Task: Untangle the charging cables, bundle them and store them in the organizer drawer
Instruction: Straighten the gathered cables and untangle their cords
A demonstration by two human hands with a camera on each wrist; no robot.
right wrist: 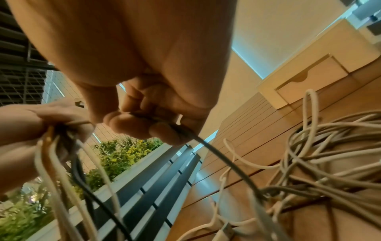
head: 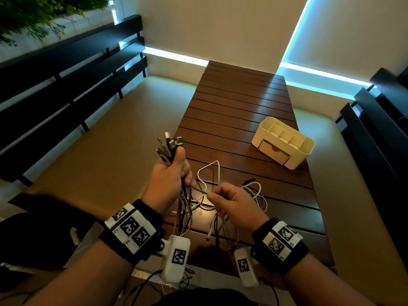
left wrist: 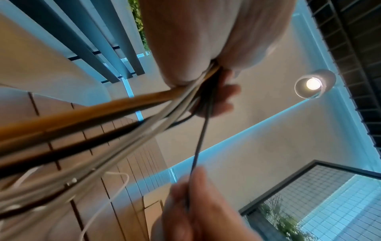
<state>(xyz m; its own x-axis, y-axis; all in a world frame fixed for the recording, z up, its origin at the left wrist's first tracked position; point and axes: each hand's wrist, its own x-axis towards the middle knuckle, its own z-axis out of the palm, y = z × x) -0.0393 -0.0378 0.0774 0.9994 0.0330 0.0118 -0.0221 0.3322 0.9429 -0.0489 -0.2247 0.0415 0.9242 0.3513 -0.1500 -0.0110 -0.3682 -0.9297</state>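
While blurry at wrist cams, head cam only: left hand (head: 169,180) gripping plug ends (head: 169,146), right hand (head: 234,204) pinching dark cable (head: 199,190).

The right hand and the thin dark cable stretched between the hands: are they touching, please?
Touching. The right wrist view shows the right hand pinching the dark cable between thumb and fingertips; the head view agrees.

Cable (head: 199,190) ends inside left hand (head: 169,180) – hidden by the fingers. Drawer (head: 273,152) interior – not visible. Right hand (left wrist: 193,210) – blurred in left wrist view, cut off at bottom edge.
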